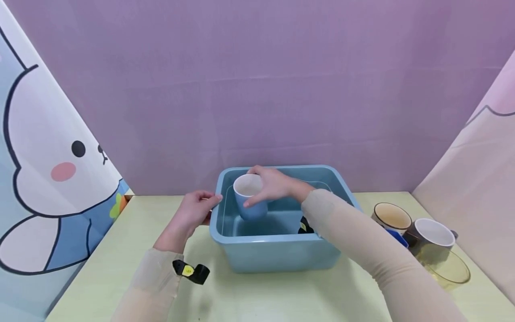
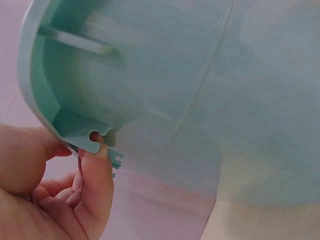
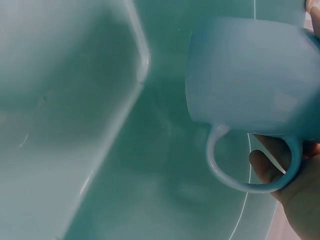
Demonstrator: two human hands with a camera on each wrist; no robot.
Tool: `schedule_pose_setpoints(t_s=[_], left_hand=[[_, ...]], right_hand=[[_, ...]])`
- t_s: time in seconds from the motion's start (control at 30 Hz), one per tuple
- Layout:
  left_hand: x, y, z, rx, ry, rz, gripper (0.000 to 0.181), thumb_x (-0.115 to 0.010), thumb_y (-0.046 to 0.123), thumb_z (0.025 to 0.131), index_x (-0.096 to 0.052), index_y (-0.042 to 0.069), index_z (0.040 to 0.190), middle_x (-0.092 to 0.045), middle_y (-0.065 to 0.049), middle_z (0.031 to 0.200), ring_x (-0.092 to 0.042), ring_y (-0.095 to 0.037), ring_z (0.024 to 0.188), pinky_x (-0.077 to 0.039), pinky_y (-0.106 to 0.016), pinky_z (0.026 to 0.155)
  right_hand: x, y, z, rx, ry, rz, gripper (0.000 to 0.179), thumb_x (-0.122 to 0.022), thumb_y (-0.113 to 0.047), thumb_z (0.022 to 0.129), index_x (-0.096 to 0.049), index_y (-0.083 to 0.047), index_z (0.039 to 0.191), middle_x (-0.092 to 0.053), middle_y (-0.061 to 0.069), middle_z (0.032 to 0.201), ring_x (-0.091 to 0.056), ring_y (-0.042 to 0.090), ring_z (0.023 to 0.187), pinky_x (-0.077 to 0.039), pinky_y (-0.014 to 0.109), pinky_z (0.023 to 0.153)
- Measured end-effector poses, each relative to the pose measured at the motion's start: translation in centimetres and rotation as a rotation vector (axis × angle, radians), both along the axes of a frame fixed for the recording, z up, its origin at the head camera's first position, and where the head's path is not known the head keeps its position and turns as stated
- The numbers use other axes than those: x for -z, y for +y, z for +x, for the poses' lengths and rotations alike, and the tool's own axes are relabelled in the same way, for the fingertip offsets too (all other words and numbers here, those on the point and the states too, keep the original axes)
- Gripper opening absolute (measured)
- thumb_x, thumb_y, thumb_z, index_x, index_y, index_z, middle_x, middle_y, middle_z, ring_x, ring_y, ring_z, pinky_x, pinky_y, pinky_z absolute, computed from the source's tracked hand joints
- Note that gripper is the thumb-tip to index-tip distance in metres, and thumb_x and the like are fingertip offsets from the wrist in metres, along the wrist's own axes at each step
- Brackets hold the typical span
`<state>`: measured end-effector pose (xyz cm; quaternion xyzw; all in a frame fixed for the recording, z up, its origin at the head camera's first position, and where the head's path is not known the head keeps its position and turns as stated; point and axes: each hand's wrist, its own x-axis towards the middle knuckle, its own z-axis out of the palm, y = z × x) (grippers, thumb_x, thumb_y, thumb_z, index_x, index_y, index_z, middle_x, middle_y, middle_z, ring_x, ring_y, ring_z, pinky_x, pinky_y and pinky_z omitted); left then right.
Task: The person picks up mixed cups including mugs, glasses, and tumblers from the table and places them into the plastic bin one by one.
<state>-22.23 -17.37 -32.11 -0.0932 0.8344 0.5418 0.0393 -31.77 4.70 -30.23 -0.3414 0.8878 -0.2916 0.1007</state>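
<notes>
A light blue mug with a white inside is held upright within the blue plastic tub, toward its left end. My right hand grips the mug around its upper part, thumb on the near side. In the right wrist view the mug shows its looped handle, with fingers of the right hand beside it. My left hand pinches the tub's left rim. Seen from the left wrist, the thumb lies above the rim and a finger of the left hand curls under it.
To the right of the tub stand a cream cup with a dark rim, a dark mug with a white inside and a yellow see-through glass cup. My right forearm partly covers them. A purple cloth hangs behind the table.
</notes>
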Motion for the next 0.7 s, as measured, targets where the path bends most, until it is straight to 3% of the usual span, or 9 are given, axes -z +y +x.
schedule_pose_setpoints(t_s=[0.7], left_hand=[[0.3, -0.6, 0.2, -0.011, 0.005, 0.026, 0.048, -0.057, 0.036, 0.094, -0.053, 0.002, 0.126, -0.059, -0.016, 0.112, -0.062, -0.020, 0.077, -0.057, -0.030, 0.070]], right_hand=[[1.1, -0.5, -0.4, 0.013, 0.008, -0.009, 0.086, -0.084, -0.050, 0.061, -0.045, -0.015, 0.128, -0.058, 0.001, 0.111, -0.057, 0.019, 0.096, -0.051, 0.030, 0.074]])
